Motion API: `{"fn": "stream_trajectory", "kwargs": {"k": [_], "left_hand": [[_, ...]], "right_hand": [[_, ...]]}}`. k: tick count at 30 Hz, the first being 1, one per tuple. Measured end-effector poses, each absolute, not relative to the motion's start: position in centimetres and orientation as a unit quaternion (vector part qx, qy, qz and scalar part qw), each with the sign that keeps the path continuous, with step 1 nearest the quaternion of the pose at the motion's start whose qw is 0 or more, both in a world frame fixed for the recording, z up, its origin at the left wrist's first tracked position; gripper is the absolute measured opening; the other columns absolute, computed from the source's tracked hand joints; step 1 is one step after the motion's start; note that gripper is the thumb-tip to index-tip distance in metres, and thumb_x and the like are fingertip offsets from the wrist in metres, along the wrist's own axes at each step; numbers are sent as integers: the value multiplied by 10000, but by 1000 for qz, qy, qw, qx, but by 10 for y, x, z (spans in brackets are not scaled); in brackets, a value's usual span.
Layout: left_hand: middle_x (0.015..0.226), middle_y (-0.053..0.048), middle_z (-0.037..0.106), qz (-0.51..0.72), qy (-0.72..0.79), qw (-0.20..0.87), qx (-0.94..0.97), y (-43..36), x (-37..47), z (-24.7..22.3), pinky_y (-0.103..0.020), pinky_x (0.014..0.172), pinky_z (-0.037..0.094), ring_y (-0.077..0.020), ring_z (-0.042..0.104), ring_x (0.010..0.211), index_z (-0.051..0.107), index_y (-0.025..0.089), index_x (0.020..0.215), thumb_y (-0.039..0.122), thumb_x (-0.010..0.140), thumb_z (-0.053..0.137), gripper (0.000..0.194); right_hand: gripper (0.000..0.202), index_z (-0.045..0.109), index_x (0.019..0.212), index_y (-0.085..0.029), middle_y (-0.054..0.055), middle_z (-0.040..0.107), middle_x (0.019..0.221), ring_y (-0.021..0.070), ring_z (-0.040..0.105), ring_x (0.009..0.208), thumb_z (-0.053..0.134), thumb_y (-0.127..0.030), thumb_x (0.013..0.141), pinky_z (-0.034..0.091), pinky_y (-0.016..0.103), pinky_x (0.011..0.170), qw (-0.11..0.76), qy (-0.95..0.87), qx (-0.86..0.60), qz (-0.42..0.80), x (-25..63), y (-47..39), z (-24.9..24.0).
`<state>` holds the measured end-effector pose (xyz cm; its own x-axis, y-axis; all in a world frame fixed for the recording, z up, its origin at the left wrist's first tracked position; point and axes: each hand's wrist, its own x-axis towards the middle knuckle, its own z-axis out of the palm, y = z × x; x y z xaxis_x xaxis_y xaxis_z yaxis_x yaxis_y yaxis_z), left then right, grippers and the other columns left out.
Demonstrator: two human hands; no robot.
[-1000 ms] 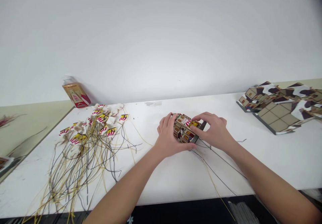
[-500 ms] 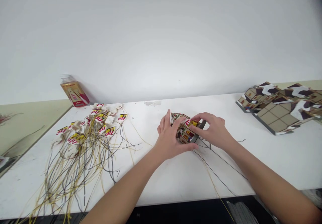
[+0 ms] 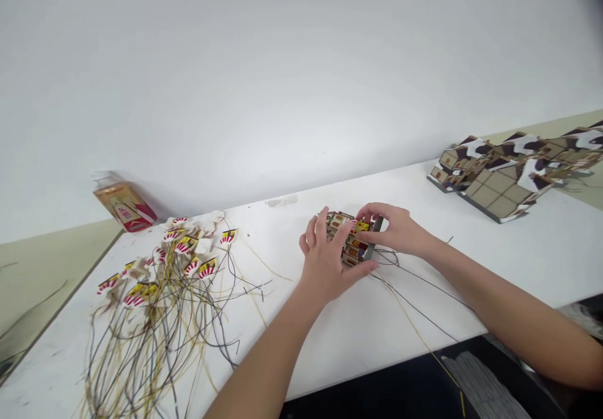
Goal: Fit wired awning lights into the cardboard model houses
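A small decorated model house (image 3: 352,253) lies on the white table (image 3: 405,318), tilted, with its printed front facing up. My left hand (image 3: 327,262) grips it from the left, fingers over the top edge and thumb along the near edge. My right hand (image 3: 391,227) pinches a small red, white and yellow striped piece (image 3: 362,226) against the house front; the fingertips partly cover it. Black and yellow wires (image 3: 414,306) run from beneath the house towards the table's front edge.
A heap of striped pieces (image 3: 188,243) with tangled black and yellow wires covers the left side. Behind it, a bottle (image 3: 126,205) leans by the wall. Several snow-roofed model houses (image 3: 502,190) stand at the right.
The whole view has tilted and shifted. Both hands remain on the house, and more of its printed front shows between them.
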<state>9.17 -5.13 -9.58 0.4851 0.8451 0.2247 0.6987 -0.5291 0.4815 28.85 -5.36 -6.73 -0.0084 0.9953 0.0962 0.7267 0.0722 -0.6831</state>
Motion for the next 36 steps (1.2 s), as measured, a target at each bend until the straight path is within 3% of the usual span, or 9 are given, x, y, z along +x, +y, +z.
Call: {"fn": "stream_trajectory", "kwargs": {"k": [4,7,11,17,21,25,29,32,36], "left_hand": [[1607,-57,86,215,465,176,841,-54,90,-96,-653,1113,225,-404,142,1442,439,426,1405,794,721,570,788],[1610,-49,101,204,474,180,838,-55,89,-93,-649,1114,228,-403,143,1446,445,435,1403,765,726,598,768],[1612,-23,154,195,478,167,840,-55,88,-89,-665,1113,207,-400,111,1466,465,453,1386,749,728,611,735],[1608,-10,213,199,467,147,849,-53,89,-89,-693,1117,163,-394,92,1484,460,448,1393,759,739,585,735],[1627,-42,134,196,473,170,842,-54,89,-87,-679,1126,125,-382,30,1499,480,430,1379,770,729,587,741],[1638,-83,-30,196,485,245,816,-51,89,-82,-681,1126,109,-390,-53,1500,360,422,1446,815,600,666,982],[1609,-158,108,231,485,298,790,-42,91,-78,-658,1145,150,-392,66,1491,74,336,1531,747,464,800,1354],[1553,-167,229,270,469,314,780,-38,94,-78,-603,1149,229,-372,222,1445,74,303,1514,664,451,849,1364],[1517,-188,252,293,430,269,810,-38,97,-67,-553,1138,276,-360,293,1404,72,269,1502,617,439,858,1367]], "right_hand": [[258,706,899,-261,45,681,985,216,613,910,643,-497,818,448,383,819,346,-727,-570,167,297,-49,-71],[341,726,851,-234,65,691,892,197,615,838,537,-512,908,428,360,788,361,-764,-518,130,306,-45,-71],[444,724,735,-234,28,681,807,161,606,787,452,-498,968,354,365,831,349,-780,-507,110,314,-42,-72],[497,720,719,-246,-3,680,847,149,586,851,392,-491,1002,210,412,907,310,-786,-519,132,316,-41,-72],[503,677,712,-213,-1,672,849,138,558,834,376,-486,1009,200,407,892,269,-816,-499,116,316,-45,-67],[467,645,737,-196,1,666,863,132,557,819,371,-458,1010,209,403,886,288,-829,-476,56,315,-45,-70],[383,688,834,-232,3,676,886,140,578,820,410,-440,994,196,425,939,338,-818,-465,-29,315,-42,-78],[381,687,817,-224,5,687,862,138,589,792,415,-424,993,209,422,945,366,-804,-463,-65,318,-41,-81],[373,670,790,-211,-1,694,832,135,602,760,426,-408,991,217,424,951,424,-768,-469,-108,323,-41,-81]]}}
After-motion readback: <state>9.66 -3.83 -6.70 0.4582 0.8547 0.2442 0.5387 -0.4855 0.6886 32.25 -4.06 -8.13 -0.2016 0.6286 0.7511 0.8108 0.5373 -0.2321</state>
